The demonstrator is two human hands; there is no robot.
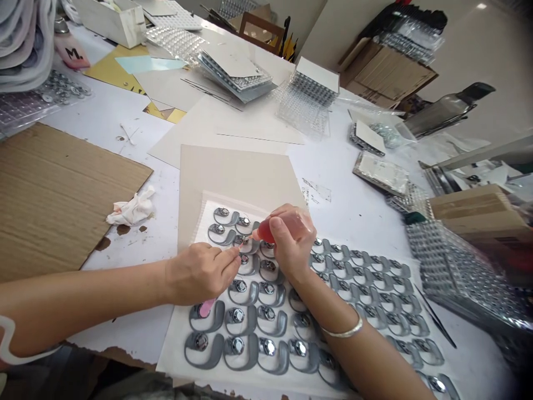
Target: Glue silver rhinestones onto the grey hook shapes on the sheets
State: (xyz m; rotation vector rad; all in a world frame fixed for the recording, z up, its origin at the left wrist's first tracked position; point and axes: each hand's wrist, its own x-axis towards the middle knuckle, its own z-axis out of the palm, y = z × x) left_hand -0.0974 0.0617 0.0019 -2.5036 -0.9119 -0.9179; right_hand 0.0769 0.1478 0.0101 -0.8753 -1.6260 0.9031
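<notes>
A small red squeeze bottle is gripped in my right hand, its narrow nozzle tilted down to the left over one of the grey pieces. My left hand is closed just left of the nozzle, fingertips close to the tip. From under its palm sticks out the rounded pink end of a slim tool; the rest is hidden. Beneath both hands, rows of grey curved pieces, each with a shiny round stud, lie on a white sheet. My right forearm hides some of them.
Beige board lies under the sheet's far side. Brown cardboard and crumpled tissue are at left. Dark tweezers lie at right, near stacked stud-filled trays. A pink bottle stands far left.
</notes>
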